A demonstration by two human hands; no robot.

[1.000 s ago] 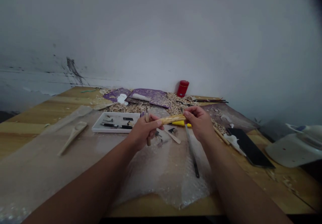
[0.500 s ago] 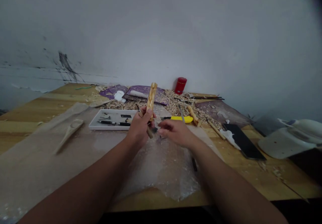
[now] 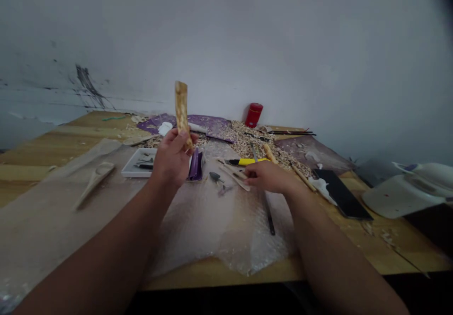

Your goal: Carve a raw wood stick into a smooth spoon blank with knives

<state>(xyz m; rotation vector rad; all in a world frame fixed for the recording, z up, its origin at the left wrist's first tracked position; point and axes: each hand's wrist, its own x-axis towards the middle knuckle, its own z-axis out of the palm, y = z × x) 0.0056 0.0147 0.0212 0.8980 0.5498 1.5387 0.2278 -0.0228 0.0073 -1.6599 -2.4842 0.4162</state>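
My left hand [image 3: 173, 157] is wrapped round the lower end of a peeled, mottled wooden stick [image 3: 181, 105], held upright above the table. My right hand [image 3: 264, 176] is low over the plastic sheet, its fingers closed on a slim brown wooden piece [image 3: 239, 175], whose exact kind is unclear. Thin pale sticks [image 3: 231, 176] lie beside those fingers. Just behind the hand is a yellow utility knife [image 3: 244, 162], partly covered by it. A long dark metal tool [image 3: 269, 216] runs under the right hand. Small dark grey pieces [image 3: 215, 177] lie between the hands.
A white tray [image 3: 132, 169] of tools and a purple case [image 3: 195, 165] flank my left hand. A wooden spoon [image 3: 94, 183] lies left. Wood shavings [image 3: 244, 136] and a red can [image 3: 254, 115] are behind. To the right are a phone [image 3: 343, 194] and a white container [image 3: 399, 197].
My left hand has moved up and left with the wooden stick, away from my right hand. My right hand has shifted slightly right, to the thin sticks. The purple case and grey pieces now show.
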